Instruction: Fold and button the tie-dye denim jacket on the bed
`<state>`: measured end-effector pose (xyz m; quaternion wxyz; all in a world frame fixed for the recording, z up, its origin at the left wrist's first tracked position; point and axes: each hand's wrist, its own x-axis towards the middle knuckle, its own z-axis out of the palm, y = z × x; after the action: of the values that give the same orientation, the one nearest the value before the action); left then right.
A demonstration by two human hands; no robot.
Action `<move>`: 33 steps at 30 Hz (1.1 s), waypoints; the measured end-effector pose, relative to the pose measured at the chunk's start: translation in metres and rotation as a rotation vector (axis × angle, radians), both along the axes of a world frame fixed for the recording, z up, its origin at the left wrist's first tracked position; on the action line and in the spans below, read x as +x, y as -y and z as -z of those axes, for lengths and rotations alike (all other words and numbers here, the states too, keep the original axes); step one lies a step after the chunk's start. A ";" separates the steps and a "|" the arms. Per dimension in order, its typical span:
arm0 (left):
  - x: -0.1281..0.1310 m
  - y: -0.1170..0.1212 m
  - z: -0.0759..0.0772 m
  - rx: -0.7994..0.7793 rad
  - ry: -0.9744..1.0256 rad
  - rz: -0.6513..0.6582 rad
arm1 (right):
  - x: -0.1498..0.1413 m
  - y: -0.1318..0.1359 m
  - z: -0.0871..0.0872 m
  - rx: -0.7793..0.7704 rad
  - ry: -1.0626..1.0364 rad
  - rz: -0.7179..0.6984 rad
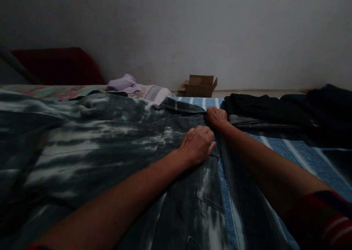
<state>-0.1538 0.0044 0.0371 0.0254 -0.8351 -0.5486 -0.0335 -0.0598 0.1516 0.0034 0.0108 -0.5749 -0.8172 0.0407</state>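
A dark grey and white tie-dyed denim garment is spread over the left and middle of the bed, with a stitched patch pocket near its right edge. My left hand lies on it with curled fingers, closed on the cloth near that edge; the fingertips are partly hidden. Farther off, my right hand is a closed fist that grips the garment's far right corner, where a stitched band ends. The garment's full outline runs out of view on the left and at the bottom.
Folded black clothes are piled to the right on the blue striped bedsheet. Behind stand an open cardboard box and a lilac cloth. A dark red object is at far left, against the grey wall.
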 end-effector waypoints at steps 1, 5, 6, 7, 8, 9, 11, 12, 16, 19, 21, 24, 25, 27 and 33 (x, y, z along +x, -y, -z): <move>0.001 0.005 0.005 -0.041 0.034 -0.006 | 0.000 -0.001 0.001 0.026 -0.004 0.014; -0.011 0.012 0.024 -0.151 0.096 -0.094 | -0.001 -0.005 0.005 0.085 -0.022 0.041; -0.015 0.012 0.027 -0.164 0.094 -0.112 | -0.001 -0.005 0.005 0.089 -0.025 0.043; -0.017 0.012 0.029 -0.176 0.089 -0.122 | -0.001 -0.005 0.006 0.093 -0.027 0.044; -0.019 0.011 0.031 -0.185 0.086 -0.126 | -0.001 -0.005 0.005 0.094 -0.029 0.046; -0.019 0.011 0.032 -0.192 0.084 -0.128 | 0.000 -0.004 0.004 0.095 -0.030 0.048; -0.018 0.012 0.033 -0.203 0.086 -0.130 | 0.001 0.000 0.000 0.097 -0.029 0.052; -0.017 0.012 0.033 -0.204 0.088 -0.129 | 0.002 0.004 -0.003 0.102 -0.029 0.052; -0.015 0.012 0.031 -0.202 0.093 -0.118 | 0.007 0.037 -0.015 0.168 -0.033 0.005; -0.015 0.011 0.030 -0.204 0.102 -0.095 | 0.012 0.067 -0.016 0.181 -0.043 -0.163; -0.015 0.010 0.030 -0.199 0.119 -0.087 | 0.015 0.080 -0.011 0.110 -0.052 -0.259; -0.015 0.008 0.031 -0.218 0.108 -0.109 | 0.019 0.084 -0.004 0.033 -0.070 -0.296; -0.015 0.008 0.032 -0.228 0.095 -0.118 | 0.019 0.083 -0.003 0.028 -0.076 -0.297; -0.015 0.008 0.034 -0.233 0.078 -0.128 | 0.021 0.084 -0.006 0.023 -0.090 -0.296; -0.018 0.011 0.038 -0.184 0.038 -0.147 | 0.028 0.138 -0.015 0.072 -0.142 -0.298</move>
<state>-0.1717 -0.0068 -0.0005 -0.0593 -0.7907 -0.6093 0.0028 -0.0323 0.0134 0.0186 0.0830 -0.4421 -0.8915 0.0532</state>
